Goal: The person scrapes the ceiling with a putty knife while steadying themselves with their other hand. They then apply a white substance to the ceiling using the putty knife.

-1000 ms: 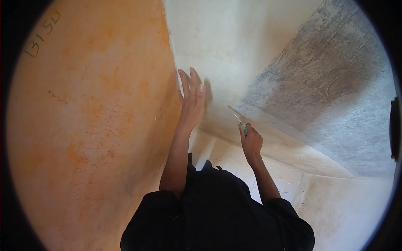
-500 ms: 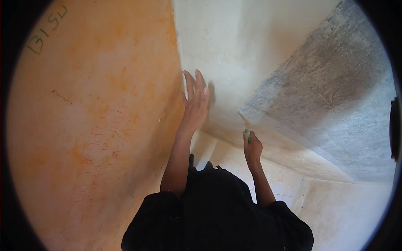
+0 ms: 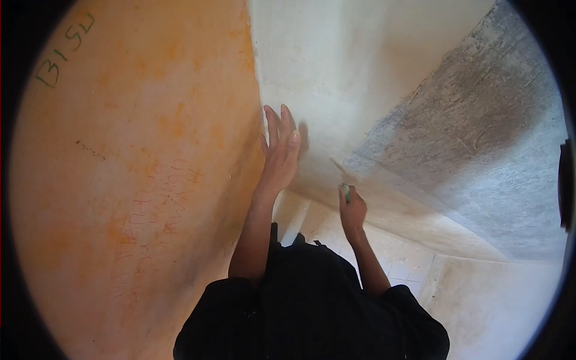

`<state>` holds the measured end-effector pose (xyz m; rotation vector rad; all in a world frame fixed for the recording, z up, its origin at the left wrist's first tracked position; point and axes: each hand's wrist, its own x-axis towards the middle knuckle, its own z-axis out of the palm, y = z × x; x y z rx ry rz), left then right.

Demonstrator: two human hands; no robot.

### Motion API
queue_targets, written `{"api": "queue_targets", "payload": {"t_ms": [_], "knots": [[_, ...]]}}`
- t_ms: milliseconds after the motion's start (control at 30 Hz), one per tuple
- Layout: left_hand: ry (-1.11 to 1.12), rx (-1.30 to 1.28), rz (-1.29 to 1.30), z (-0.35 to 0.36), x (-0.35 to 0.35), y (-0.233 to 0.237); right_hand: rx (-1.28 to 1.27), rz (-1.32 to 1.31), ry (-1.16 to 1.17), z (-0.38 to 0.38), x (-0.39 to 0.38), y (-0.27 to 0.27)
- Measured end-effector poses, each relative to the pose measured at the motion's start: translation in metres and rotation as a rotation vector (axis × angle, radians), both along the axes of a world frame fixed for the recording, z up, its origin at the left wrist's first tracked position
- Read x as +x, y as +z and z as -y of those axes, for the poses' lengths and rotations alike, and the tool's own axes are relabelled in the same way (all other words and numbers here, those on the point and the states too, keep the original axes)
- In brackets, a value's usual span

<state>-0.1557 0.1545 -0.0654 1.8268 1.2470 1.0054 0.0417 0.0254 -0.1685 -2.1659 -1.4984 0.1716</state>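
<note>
My left hand (image 3: pixel 281 157) rests against the white wall (image 3: pixel 312 78), close to the corner with the orange wall, its fingers extended and somewhat apart. Lower and to the right, my right hand (image 3: pixel 354 210) is closed round the green handle of a scraper (image 3: pixel 345 191). The tool's thin blade points up and left, its tip at the white wall's surface. Just right of that tip begins a rough grey patch (image 3: pixel 456 132) of bare, scratched wall. Most of the handle is hidden in my fist.
The orange wall (image 3: pixel 120 120) on the left carries green and red handwriting. A tiled floor (image 3: pixel 405 270) shows below my right arm. Another pale wall (image 3: pixel 492 306) stands at lower right, and a dark object (image 3: pixel 565 186) is at the right edge.
My right hand has shifted a little left with the scraper, and its tip now lies further from the grey patch. The left hand stays at nearly the same spot on the wall.
</note>
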Motion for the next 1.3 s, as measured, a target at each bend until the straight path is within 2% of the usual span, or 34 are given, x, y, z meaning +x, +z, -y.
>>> {"api": "queue_targets", "payload": {"t_ms": [200, 300, 400, 633, 800, 1000, 1167, 1300], "knots": [[-0.021, 0.002, 0.022, 0.000, -0.001, 0.002, 0.028, 0.021, -0.038, 0.008, 0.002, -0.002], [-0.039, -0.006, 0.016, 0.002, -0.004, 0.005, -0.059, -0.023, -0.078, 0.010, 0.001, 0.000], [-0.028, 0.020, 0.029, 0.000, -0.002, 0.001, 0.017, -0.041, -0.068, 0.001, -0.017, -0.007], [-0.034, -0.006, 0.018, 0.002, -0.005, 0.001, -0.035, -0.016, -0.111, 0.017, -0.003, -0.004], [-0.019, 0.028, 0.023, -0.001, 0.000, -0.003, 0.043, -0.022, -0.088, 0.005, -0.019, -0.006], [-0.056, -0.016, 0.022, 0.001, -0.007, 0.003, -0.006, -0.037, -0.174, 0.018, -0.003, -0.003], [-0.035, -0.001, 0.014, 0.003, 0.000, 0.000, 0.080, -0.049, -0.123, 0.006, -0.021, -0.010], [-0.040, -0.010, 0.026, 0.001, -0.004, 0.004, -0.019, -0.040, -0.161, 0.016, 0.002, -0.009]]}}
